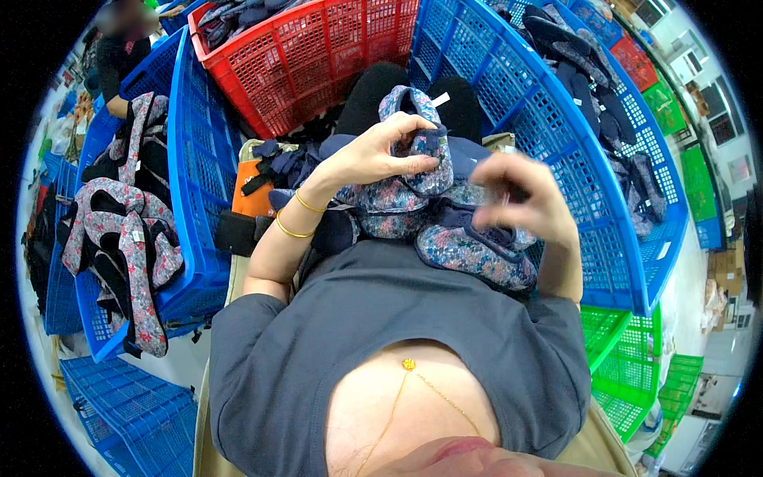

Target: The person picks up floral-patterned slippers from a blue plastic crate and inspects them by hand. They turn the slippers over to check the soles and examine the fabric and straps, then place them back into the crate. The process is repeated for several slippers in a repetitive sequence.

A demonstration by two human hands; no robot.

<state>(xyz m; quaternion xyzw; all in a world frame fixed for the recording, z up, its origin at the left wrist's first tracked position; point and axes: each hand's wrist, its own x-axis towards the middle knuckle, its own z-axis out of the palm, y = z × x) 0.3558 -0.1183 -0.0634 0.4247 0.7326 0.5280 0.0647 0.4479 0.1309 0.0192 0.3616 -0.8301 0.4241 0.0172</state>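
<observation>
My left hand [380, 151] grips a floral fabric shoe [425, 155] with dark blue trim, held upright over my lap. My right hand [526, 197] hovers just right of it, blurred, fingers bent, close to a second floral shoe [469, 250] lying on my lap; whether it pinches anything is unclear. More floral shoe pieces [381, 215] are piled under both hands. Two gold bangles [296, 219] circle my left wrist.
A red crate [318, 71] stands ahead. A blue crate [572, 119] of dark shoes is at the right, another blue crate [199, 175] draped with floral shoes at the left. Green crates [636, 374] sit lower right. Another person [119, 48] is at far upper left.
</observation>
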